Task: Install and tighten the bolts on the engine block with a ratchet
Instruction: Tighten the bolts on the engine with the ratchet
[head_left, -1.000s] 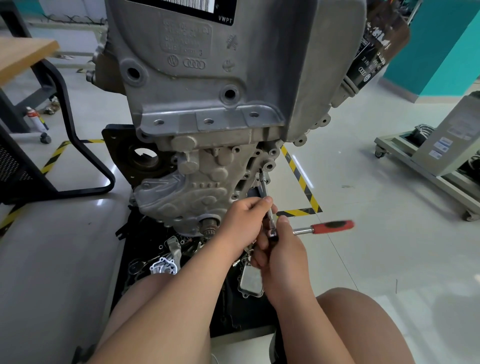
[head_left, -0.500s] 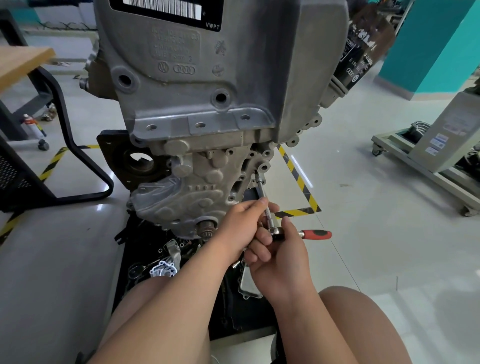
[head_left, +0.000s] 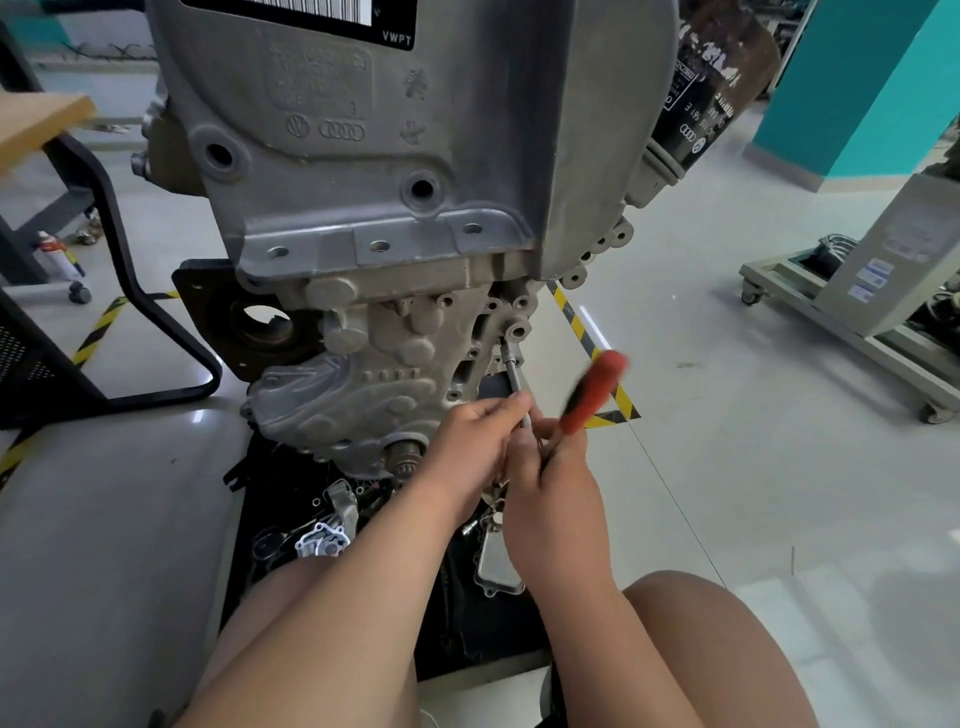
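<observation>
A grey cast engine block (head_left: 363, 208) hangs in front of me, its lower flange full of bolt holes. A thin steel extension bar (head_left: 513, 371) runs from a hole at the flange's lower right down to my hands. My left hand (head_left: 478, 441) pinches the bar's lower part between fingertips and thumb. My right hand (head_left: 550, 483) grips the ratchet at its head end. The ratchet's red and black handle (head_left: 592, 392) sticks up to the right, blurred by motion. The bolt itself is hidden in the hole.
A black mat (head_left: 291, 519) under the engine holds loose parts, among them a small silver housing (head_left: 322, 540) and a metal plate (head_left: 498, 566). A black table frame (head_left: 119, 270) stands left, a wheeled cart (head_left: 857, 332) right. My bare knees fill the bottom.
The ratchet handle has swung from pointing right to pointing up and right, blurred. My left hand stays on the extension bar. The view has moved closer to the engine.
</observation>
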